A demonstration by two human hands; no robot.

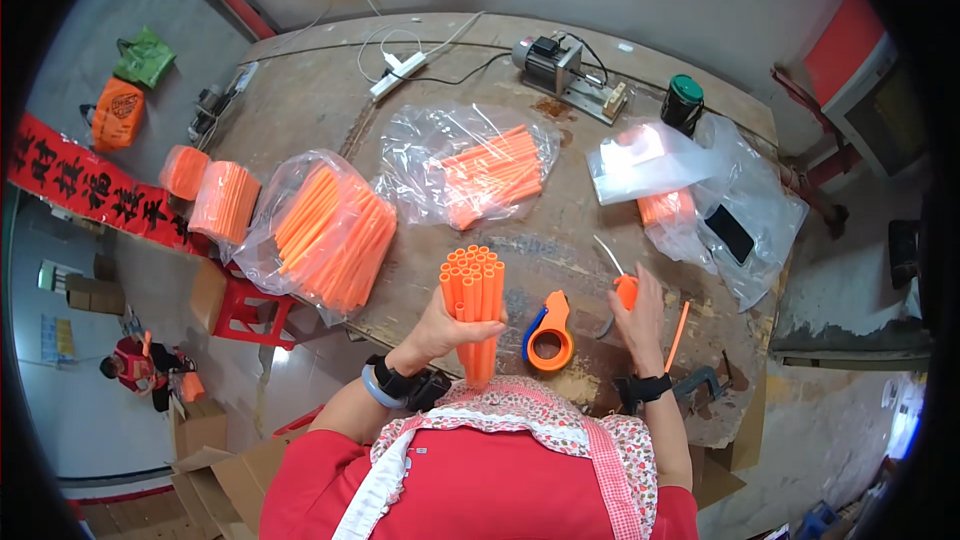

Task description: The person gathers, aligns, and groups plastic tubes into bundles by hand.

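My left hand [446, 328] is wrapped round a bundle of orange tubes [478, 285], held upright with their open ends facing up. The lower part of the bundle reaches down in front of my flowered apron. On the table, my right hand [645, 315] is closed on an orange-handled tool [626, 290]. A thin pale strip, like a blade, sticks out from it toward the far left; its exact kind I cannot make out. Between my hands lies an orange and blue tape dispenser [557, 314]. To the right of my right hand is a single orange tube [679, 332].
Clear bags of orange tubes [340, 230] [495, 175] lie left and ahead, beside wrapped bundles [225, 202]. Farther back are a power strip [398, 76] and a motor [548, 58]. A dark jar [683, 105], phone [730, 232] and metal clamp [700, 381] are rightward. Another person [135, 362] sits far left.
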